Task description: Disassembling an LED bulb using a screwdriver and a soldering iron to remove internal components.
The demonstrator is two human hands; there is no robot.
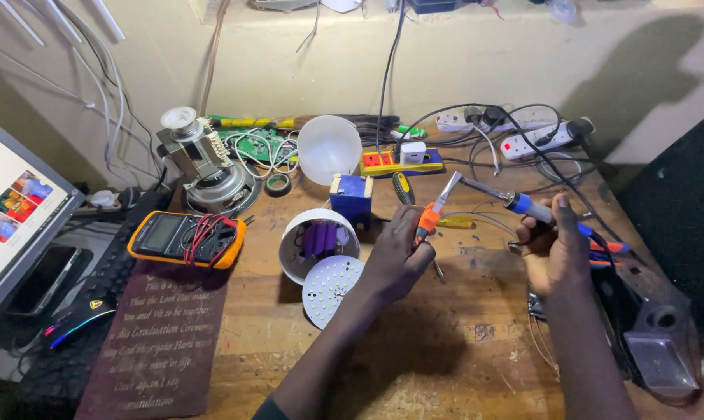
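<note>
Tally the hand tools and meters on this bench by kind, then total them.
Orange-handled pliers, in the left hand: 1
Blue-handled soldering iron, in the right hand: 1
Black-and-yellow-handled screwdriver: 1
Orange-cased multimeter with red leads: 1
Total: 4

I see a worn wooden bench (pixel 445 365), scratched and stained. At its nine o'clock lies an orange multimeter (pixel 186 238) with red leads coiled on it, resting partly on a dark plaque (pixel 154 342). Near the centre sits an opened white bulb housing (pixel 318 243) with a round LED board (pixel 332 289) touching it at five o'clock. At twelve o'clock I make out a white dome (pixel 329 149), a blue block (pixel 351 197) and a roll of tape (pixel 277 184). At eleven o'clock stands a motor (pixel 208 167). Power strips (pixel 535 140) lie at one o'clock.
</note>
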